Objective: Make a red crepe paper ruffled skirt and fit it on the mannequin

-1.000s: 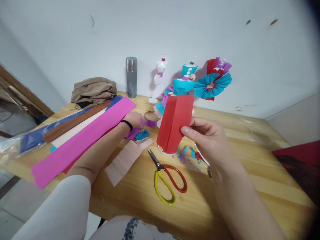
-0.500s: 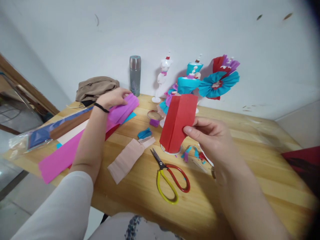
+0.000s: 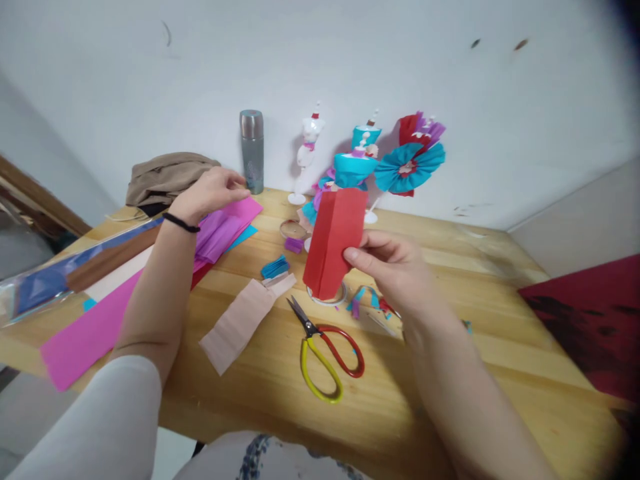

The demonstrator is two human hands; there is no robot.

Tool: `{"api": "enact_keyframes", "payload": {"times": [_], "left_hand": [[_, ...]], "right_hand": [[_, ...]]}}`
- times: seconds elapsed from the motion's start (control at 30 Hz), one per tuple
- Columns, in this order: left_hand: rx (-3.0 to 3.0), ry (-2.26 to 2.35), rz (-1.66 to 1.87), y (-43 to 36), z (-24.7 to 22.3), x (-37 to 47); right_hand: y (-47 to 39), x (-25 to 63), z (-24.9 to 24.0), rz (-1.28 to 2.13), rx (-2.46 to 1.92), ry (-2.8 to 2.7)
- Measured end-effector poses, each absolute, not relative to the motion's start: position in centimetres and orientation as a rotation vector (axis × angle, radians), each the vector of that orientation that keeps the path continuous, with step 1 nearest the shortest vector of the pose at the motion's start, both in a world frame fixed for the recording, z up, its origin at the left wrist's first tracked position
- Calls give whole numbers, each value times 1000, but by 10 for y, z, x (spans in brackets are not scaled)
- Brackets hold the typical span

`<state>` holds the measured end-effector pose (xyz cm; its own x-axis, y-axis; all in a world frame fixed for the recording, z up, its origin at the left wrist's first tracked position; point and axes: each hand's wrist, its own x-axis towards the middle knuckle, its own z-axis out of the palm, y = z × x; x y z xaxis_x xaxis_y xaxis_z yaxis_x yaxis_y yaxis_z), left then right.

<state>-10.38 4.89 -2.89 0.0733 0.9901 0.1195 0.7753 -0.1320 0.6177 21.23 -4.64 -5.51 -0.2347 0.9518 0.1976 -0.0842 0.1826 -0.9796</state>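
Between the thumb and fingers of my right hand point(image 3: 387, 267) is a folded piece of red crepe paper point(image 3: 336, 240), held upright above the table. A white ring point(image 3: 343, 299) shows partly behind its lower edge. My left hand point(image 3: 215, 192) is over the far end of the crepe paper stack, fingers stretched out and apparently holding nothing. Beneath it lie crumpled purple crepe paper point(image 3: 216, 237) and a long pink crepe paper strip point(image 3: 93, 340). Scissors point(image 3: 310, 328) with one yellow and one red handle lie slightly open, next to a pale pink crepe strip point(image 3: 233, 327).
Along the wall stand a thermos point(image 3: 252, 153), a white mannequin stand point(image 3: 307, 143) and crepe-paper-dressed figures point(image 3: 410, 167). A brown cloth bag point(image 3: 167, 177) sits at the back left. Blue folded paper point(image 3: 275, 267) and small scraps point(image 3: 367, 297) lie mid-table.
The view has shifted right. My left hand has lifted off the purple crepe paper, which now lies crumpled with more pink showing beyond it. My right hand still holds the red paper.
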Motion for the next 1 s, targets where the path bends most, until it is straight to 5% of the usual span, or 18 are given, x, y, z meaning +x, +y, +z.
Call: {"api": "enact_keyframes", "payload": {"times": [0.13, 0.3, 1.0], "left_hand": [[1556, 1013, 814, 30, -31, -45], [1401, 631, 676, 15, -46, 6], [1262, 697, 931, 4, -51, 20]], "right_hand": [[-39, 211, -57, 1361, -847, -1402], [-32, 216, -60, 1405, -831, -1366], [-29, 218, -61, 1210, -958, -1256]]}}
